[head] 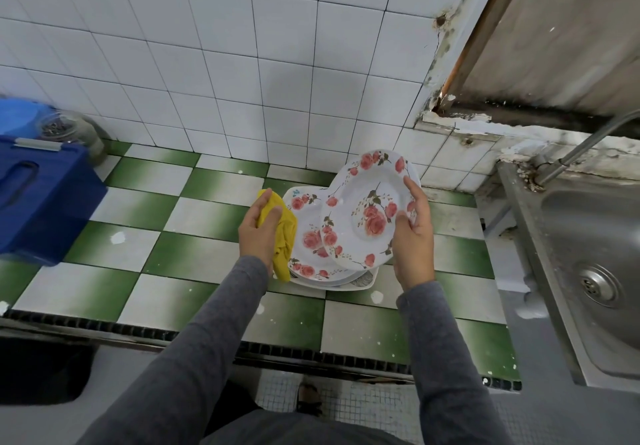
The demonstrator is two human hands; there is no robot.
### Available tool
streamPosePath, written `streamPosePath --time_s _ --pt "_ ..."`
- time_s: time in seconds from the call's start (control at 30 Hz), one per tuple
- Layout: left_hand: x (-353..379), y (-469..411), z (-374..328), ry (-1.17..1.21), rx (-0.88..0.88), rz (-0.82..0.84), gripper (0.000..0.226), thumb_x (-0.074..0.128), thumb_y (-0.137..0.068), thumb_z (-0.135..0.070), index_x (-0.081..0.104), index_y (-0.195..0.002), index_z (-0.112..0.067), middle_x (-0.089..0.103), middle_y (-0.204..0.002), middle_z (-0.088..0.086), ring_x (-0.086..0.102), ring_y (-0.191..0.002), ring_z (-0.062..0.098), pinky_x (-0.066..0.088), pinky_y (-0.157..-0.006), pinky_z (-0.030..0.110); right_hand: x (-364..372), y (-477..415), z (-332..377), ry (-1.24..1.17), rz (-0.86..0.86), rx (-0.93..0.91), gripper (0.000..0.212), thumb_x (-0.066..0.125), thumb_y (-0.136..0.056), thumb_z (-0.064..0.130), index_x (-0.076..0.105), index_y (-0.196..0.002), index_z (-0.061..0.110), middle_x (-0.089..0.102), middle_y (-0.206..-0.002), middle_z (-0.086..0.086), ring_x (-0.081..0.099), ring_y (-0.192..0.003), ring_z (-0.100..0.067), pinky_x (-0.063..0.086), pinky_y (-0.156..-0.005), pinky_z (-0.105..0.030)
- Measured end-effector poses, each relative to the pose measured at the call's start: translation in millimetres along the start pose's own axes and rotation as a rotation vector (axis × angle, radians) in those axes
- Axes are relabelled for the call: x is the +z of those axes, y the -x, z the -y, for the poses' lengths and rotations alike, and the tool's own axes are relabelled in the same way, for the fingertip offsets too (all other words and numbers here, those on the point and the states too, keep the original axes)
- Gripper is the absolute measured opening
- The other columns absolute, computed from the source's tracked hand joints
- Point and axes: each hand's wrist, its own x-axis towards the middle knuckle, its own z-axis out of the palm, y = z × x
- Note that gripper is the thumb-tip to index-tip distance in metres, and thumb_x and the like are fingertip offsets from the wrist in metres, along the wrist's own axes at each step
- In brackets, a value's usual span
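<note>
Head view showed the right hand [414, 236] holding a rose-patterned plate [367, 209] by its right rim only, tilted face-up over the stack of plates [308, 236] on the green-and-white tiled tabletop [194, 247].

The likeliest trouble was a slip. With one edge gripped and most of the plate's weight hanging out to the left, a wet or soapy rim could have twisted free and dropped onto the stack, chipping it. A firm wipe from the yellow cloth [285, 236] on the unsupported side would probably have levered the plate the same way. The steel sink [588, 236] stood well apart at the right, so it posed little risk.

The right fingers [410, 188] were curled over the rim, with the thumb pressed onto the plate's face, pinching that edge. The rest of the plate lay left of them. Whether its lower edge touched the stack could not be told.

The left hand [258, 230] had its fingers closed round the bunched cloth, just beside the stack and apart from the held plate.
</note>
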Motion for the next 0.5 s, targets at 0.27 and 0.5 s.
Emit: streamPosePath --time_s 0.27,0.5 --pt "28 10 -28 -0.001 0.082 0.081 0.030 0.058 -0.100 -0.025 0.061 -0.125 -0.042 0.051 -0.144 -0.001 0.055 -0.125 0.022 0.050 -0.104 0.045 11 9 1 -0.002 0.026 -0.035 0.055 0.039 -0.103 0.002 0.058 -0.129 0.047 0.048 -0.147 0.004 0.050 -0.134 -0.020 0.054 -0.099 -0.050" --pt "82 42 -52 -0.285 0.277 0.416 0.050 0.032 -0.108 -0.040 0.013 -0.154 -0.050 0.010 -0.166 -0.007 0.021 -0.149 0.026 0.024 -0.120 0.053 37 28 17 -0.072 0.088 -0.088 0.038 0.038 -0.109 0.019 0.055 -0.132 0.044 0.054 -0.143 0.006 0.056 -0.130 -0.017 0.053 -0.102 -0.044"
